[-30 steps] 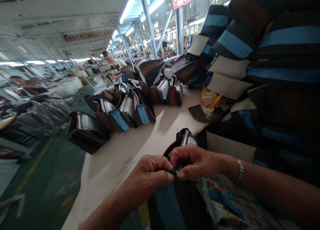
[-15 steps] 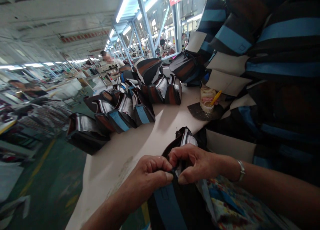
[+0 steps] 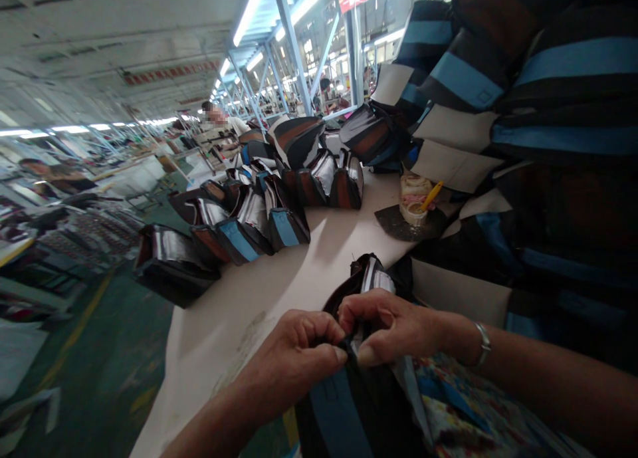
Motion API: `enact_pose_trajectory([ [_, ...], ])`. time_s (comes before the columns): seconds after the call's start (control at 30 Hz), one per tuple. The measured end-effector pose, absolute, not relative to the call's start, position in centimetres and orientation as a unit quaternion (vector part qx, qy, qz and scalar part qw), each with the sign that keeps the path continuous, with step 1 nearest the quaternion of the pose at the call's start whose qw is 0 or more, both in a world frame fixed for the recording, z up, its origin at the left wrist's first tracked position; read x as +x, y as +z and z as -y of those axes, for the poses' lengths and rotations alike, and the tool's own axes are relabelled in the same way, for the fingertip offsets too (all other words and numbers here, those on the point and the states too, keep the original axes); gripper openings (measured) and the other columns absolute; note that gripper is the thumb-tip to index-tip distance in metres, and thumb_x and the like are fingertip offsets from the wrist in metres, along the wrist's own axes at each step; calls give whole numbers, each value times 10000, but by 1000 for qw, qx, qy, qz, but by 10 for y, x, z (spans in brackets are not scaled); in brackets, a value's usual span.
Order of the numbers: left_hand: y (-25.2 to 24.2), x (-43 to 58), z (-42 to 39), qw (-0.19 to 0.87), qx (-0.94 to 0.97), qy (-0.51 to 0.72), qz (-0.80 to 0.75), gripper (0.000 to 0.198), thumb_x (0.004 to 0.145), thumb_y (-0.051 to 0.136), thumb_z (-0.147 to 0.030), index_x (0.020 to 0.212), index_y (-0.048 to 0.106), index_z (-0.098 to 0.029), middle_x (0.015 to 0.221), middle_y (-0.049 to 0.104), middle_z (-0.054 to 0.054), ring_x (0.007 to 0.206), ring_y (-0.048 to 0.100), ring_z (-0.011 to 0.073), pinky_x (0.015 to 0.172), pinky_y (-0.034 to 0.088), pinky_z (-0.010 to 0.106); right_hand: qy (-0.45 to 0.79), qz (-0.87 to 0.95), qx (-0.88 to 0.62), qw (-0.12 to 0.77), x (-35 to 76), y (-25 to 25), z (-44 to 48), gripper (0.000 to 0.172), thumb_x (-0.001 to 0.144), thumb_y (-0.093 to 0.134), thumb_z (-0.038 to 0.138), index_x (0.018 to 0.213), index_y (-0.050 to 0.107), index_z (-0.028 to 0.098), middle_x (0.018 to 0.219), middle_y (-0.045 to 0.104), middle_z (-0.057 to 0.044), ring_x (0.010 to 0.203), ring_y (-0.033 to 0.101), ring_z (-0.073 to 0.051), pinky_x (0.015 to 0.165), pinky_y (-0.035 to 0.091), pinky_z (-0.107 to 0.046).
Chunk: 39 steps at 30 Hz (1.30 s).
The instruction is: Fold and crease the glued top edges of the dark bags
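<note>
A black bag piece with a blue stripe (image 3: 339, 411) lies at the table's near edge, its upper part open and showing a whitish lining. My left hand (image 3: 304, 351) pinches the dark edge of this piece between thumb and fingers, just above the blue stripe. Close beside it, thumb and fingers of my right hand (image 3: 393, 325) are closed on the same edge. The fingertips of both hands nearly meet. A patterned cloth (image 3: 463, 405) shows under my right forearm.
Several black, brown and blue bag pieces (image 3: 284, 229) stand across the pale table (image 3: 239, 312). A tub with a yellow-handled brush (image 3: 413, 212) sits on a dark pad. High piles of bag pieces (image 3: 573, 132) rise on the right. A person (image 3: 226, 122) is farther back.
Both hands keep their grip in almost the same place. The right thumb has shifted very slightly to the right.
</note>
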<state>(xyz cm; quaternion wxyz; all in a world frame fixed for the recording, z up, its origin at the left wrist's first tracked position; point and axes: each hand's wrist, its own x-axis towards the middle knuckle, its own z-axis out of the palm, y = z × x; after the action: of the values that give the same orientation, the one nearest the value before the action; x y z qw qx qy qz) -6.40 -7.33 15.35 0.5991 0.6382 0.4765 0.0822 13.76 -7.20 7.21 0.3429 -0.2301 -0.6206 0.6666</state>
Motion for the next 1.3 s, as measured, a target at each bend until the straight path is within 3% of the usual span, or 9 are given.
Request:
enact_pose_trajectory([
  [0.07,153,-66,74,586,649,79,-479,158,683,605,-299,715,609,-145,599,430,-30,559,323,104,516,210,249,645,634,-259,340,137,79,73,367,709,775,409,880,624,122,734,558,20,618,452,-76,532,361,-177],
  [0.2,148,-68,75,552,674,91,-482,120,714,569,-271,706,584,-151,612,408,-38,574,311,104,521,215,254,537,691,-319,365,133,94,78,141,685,667,197,796,647,111,665,558,28,607,449,-74,536,346,-173],
  [0.33,147,-67,76,524,687,97,-494,102,701,557,-253,678,556,-154,613,398,-42,584,319,106,524,227,253,456,724,-335,395,129,97,83,140,642,552,103,739,652,114,594,546,40,531,421,-60,493,310,-173],
  [0.53,150,-66,75,540,677,93,-491,146,699,582,-294,705,596,-149,580,400,-46,557,316,106,514,224,252,554,668,-308,391,128,89,83,121,688,566,131,759,662,116,572,512,53,515,376,-57,465,289,-166],
  [0.7,152,-68,70,490,714,53,-498,290,786,609,-418,720,614,-136,608,410,-37,584,330,113,527,233,260,517,687,-319,398,126,85,82,107,704,559,133,760,649,120,606,522,44,557,402,-64,512,310,-173],
  [1.03,156,-59,77,386,775,57,-497,195,806,502,-244,629,492,-163,604,363,-46,588,349,107,531,249,259,527,708,-329,336,130,90,77,97,726,532,109,780,610,129,618,491,52,569,402,-70,515,308,-184],
  [1.3,150,-65,85,330,804,95,-484,158,817,508,-200,665,542,-167,636,463,-30,609,421,121,573,289,260,442,747,-293,400,135,88,80,133,774,628,183,897,594,145,801,606,-6,690,503,-106,618,401,-210],
])
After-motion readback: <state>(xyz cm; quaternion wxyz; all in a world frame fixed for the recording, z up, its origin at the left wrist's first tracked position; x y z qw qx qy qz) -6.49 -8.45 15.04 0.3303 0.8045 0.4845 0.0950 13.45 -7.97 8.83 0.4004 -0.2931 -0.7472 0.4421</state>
